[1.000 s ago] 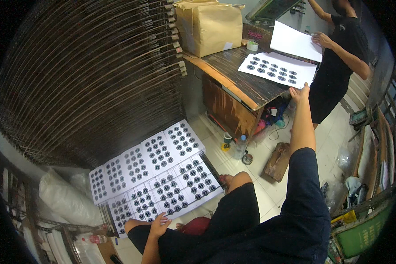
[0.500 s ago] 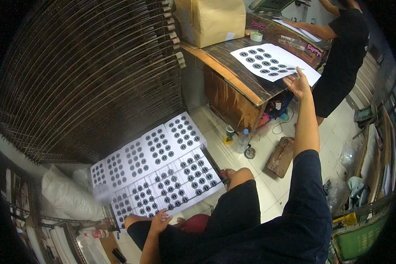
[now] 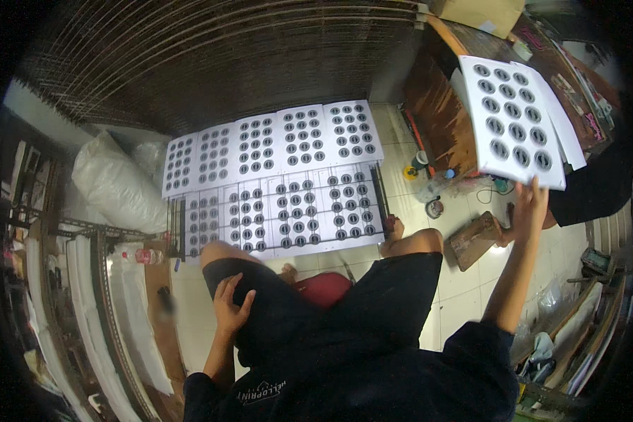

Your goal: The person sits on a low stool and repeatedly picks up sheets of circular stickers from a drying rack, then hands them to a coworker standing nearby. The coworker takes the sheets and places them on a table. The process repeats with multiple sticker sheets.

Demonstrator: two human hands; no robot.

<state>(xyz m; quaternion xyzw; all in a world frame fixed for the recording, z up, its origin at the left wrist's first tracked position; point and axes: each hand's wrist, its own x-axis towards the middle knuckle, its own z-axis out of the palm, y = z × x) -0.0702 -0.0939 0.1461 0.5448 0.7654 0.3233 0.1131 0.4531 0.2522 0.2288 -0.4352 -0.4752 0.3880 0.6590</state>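
Observation:
My right hand (image 3: pixel 533 200), arm stretched out, pinches the lower edge of a white sheet printed with rows of dark round emblems (image 3: pixel 511 110). This sheet is raised beside the wooden table, overlapping another white sheet (image 3: pixel 564 126) behind it. My left hand (image 3: pixel 233 304) rests on my left thigh, fingers apart and holding nothing. In front of my knees, similar printed sheets lie in two rows. The far row (image 3: pixel 261 144) sits against the rack, and the near row (image 3: pixel 285 225) shows under thin rods of a wire tray.
A tall wire drying rack (image 3: pixel 211 63) rises beyond the sheets. The wooden table (image 3: pixel 439 105) is at right, with a brick-like block (image 3: pixel 475 241), tape roll (image 3: pixel 435 209) and bottle on the floor nearby. A white sack (image 3: pixel 116 183) and shelving stand left. Another person is at far right.
My view has turned to the right. The printed sheet has come up from the table in my right hand. My left hand has moved from the tray's near edge back to my thigh.

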